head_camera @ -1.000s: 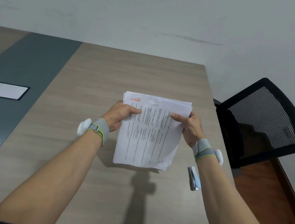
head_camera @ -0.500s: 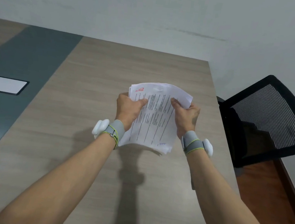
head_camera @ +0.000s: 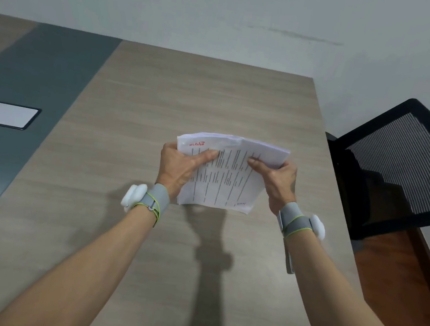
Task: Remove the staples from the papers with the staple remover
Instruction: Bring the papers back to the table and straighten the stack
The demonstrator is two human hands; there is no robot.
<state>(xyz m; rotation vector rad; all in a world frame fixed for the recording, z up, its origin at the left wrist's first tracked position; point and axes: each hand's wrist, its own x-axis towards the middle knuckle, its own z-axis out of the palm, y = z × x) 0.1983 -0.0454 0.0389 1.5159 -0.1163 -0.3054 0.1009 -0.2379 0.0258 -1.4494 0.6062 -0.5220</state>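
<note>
Both hands hold the papers [head_camera: 223, 172] up off the wooden surface [head_camera: 189, 93] — the left hand [head_camera: 181, 167] clasps the stack's left edge with the thumb laid across the printed top sheet, and the right hand [head_camera: 276, 180] clasps the right edge the same way. The stack bows between them. Just below the right wrist, a thin silver tool [head_camera: 289, 257] lies on the surface, mostly hidden by the forearm — too little shows to name it
</note>
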